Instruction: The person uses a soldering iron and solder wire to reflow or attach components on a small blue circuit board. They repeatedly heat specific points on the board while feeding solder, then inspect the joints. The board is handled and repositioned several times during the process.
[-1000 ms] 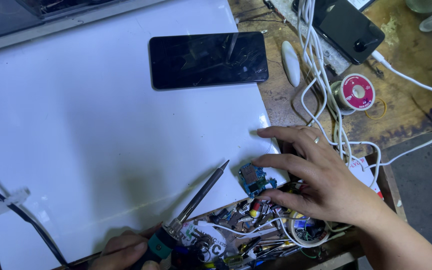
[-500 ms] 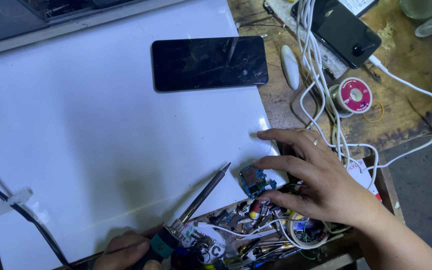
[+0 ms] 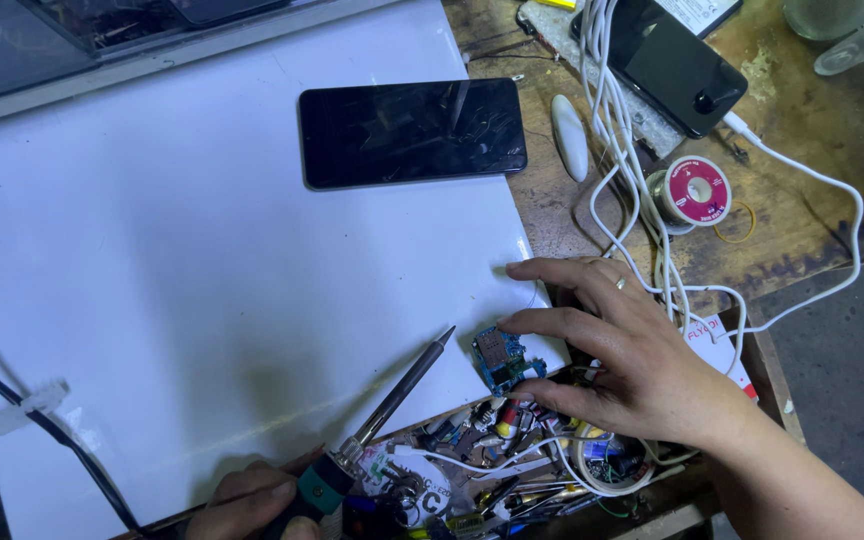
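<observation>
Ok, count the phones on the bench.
2. One phone lies screen-up on the white sheet; a second phone lies top right among the white cables. Others may be out of frame.

Sheet spread over left and centre of tabletop; phone at far right edge of sheet, second phone farther right at far edge, solder spool nearer, among cables. Circuit board at near right corner of sheet, right hand just right of it, fingers touching its far edge. Soldering iron in left hand at near edge, tip just left of board, apart from it; loose components along near edge.
</observation>
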Demonstrator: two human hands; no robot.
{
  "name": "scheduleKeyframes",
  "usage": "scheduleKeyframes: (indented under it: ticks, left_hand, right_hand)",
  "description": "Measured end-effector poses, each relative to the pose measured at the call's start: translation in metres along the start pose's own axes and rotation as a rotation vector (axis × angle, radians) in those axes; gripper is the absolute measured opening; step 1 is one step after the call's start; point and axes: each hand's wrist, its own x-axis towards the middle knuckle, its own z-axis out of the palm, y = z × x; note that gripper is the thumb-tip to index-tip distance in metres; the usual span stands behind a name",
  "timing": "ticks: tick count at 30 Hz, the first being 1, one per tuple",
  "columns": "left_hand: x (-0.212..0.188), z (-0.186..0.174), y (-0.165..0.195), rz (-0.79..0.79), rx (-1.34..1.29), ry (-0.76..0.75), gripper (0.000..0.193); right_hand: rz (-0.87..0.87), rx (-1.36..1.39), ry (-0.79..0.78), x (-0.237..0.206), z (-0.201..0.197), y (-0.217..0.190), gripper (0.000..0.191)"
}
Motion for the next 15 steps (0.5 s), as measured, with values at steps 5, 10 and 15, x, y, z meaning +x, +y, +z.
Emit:
scheduleKeyframes:
  ticks: [5,10,15]
  left_hand:
    - [-0.008,-0.003,-0.005,-0.022,0.039,0.045,0.033]
    - [0.011,-0.046,-0.029,0.033,-0.286,-0.338,0.029]
    - [0.012,-0.057,-0.042,0.09,-0.316,-0.471,0.025]
  right_hand:
    - [0.001,0.001,0.002,0.001,0.0,0.0,0.051]
    - [0.009,0.015,-0.002,0.0,0.0,0.0,0.051]
    - [0.013,0.006,0.0,0.0,0.0,0.001,0.052]
